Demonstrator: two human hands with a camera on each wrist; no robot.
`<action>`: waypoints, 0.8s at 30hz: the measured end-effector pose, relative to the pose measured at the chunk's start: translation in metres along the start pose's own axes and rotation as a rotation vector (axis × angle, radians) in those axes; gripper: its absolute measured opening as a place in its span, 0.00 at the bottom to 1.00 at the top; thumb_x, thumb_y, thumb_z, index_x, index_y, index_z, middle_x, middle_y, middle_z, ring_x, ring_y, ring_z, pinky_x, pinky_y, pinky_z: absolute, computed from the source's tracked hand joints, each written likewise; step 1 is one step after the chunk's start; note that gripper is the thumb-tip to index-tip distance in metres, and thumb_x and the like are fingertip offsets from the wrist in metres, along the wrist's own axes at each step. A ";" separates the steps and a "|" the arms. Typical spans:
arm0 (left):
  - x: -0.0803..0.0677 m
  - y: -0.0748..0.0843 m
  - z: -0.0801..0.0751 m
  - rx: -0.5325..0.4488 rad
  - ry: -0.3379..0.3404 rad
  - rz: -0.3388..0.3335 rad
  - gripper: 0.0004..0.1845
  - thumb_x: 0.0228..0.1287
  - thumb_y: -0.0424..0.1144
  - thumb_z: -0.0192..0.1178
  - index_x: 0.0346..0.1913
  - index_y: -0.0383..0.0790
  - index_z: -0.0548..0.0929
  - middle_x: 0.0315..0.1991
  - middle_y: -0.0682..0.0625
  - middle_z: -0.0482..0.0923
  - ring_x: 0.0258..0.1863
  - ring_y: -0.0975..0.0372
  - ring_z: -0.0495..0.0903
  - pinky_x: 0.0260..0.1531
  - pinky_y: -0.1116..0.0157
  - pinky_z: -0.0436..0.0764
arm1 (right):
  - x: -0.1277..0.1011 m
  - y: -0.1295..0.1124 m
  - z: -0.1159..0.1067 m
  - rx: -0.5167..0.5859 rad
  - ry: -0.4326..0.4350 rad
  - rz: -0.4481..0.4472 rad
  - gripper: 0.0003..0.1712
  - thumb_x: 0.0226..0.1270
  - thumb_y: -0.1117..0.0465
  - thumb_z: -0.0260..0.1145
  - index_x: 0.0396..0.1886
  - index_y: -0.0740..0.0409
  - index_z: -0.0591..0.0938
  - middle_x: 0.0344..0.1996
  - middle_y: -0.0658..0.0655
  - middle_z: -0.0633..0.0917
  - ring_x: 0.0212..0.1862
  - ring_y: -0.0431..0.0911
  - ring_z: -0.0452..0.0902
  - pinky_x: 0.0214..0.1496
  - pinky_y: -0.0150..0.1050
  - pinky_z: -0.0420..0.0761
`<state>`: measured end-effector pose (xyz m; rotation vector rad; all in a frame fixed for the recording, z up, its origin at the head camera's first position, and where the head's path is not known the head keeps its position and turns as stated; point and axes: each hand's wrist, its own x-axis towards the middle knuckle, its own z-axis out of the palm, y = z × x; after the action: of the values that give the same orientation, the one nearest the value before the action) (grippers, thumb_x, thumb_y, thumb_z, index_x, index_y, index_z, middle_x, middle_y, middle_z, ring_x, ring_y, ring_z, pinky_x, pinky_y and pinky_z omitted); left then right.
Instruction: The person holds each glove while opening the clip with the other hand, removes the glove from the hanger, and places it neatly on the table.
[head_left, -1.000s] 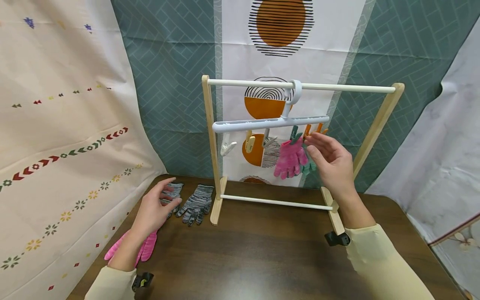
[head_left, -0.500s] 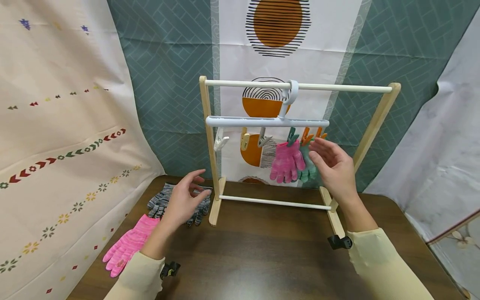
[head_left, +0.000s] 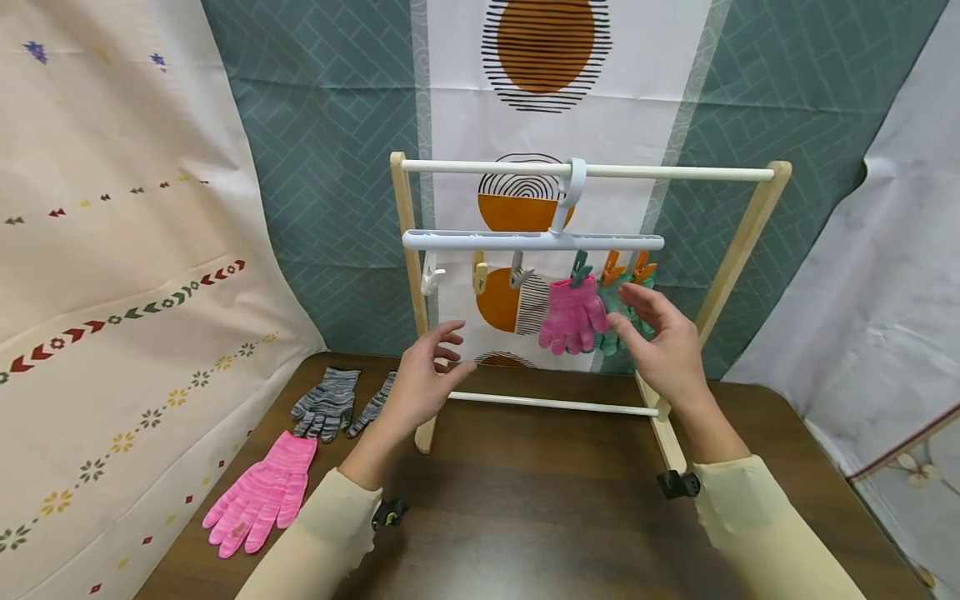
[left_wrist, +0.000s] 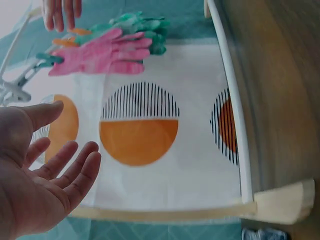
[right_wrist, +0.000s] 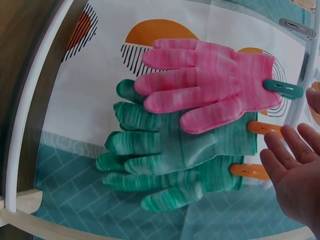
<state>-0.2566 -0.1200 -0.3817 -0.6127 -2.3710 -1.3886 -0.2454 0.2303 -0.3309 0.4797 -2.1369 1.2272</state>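
Both hands hang in the air with fingers spread and relaxed, holding nothing. Right hand (head_left: 660, 346) hovers just beside the two green gloves (head_left: 619, 321), its fingertips near them but not clearly touching; left hand (head_left: 423, 379) floats in front of the left post of the wooden rack (head_left: 408, 275), well apart from the hung gloves.

Three gloves hang from the white peg hanger (head_left: 532, 242): one pink hung glove (head_left: 572, 315) and the two green ones behind it and to its right. Each hangs by its cuff with fingers pointing down, long axis upright. The teal peg (head_left: 579, 268) holds the pink one; two orange pegs (head_left: 626, 268) hold the green pair. Three more pegs (head_left: 476, 275) hang unused toward the hanger's left end.

Three gloves lie on the table (head_left: 540, 508) by its left edge: two grey gloves (head_left: 337, 402) near the far-left corner, fingers pointing toward the near edge, and one pink glove (head_left: 262, 492) nearer the person, its fingers pointing toward the near-left corner. All three lie left of the left hand and below it.
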 end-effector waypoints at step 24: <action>0.074 0.031 0.084 -0.201 -0.100 0.011 0.33 0.74 0.38 0.69 0.76 0.34 0.70 0.66 0.33 0.77 0.63 0.38 0.79 0.64 0.45 0.78 | 0.001 0.002 0.006 -0.149 0.001 -0.041 0.29 0.74 0.60 0.74 0.71 0.63 0.79 0.63 0.63 0.84 0.65 0.59 0.80 0.69 0.59 0.75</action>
<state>-0.3087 -0.0178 -0.3629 -0.7639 -2.3161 -1.6406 -0.2489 0.2258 -0.3337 0.4557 -2.1865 1.0368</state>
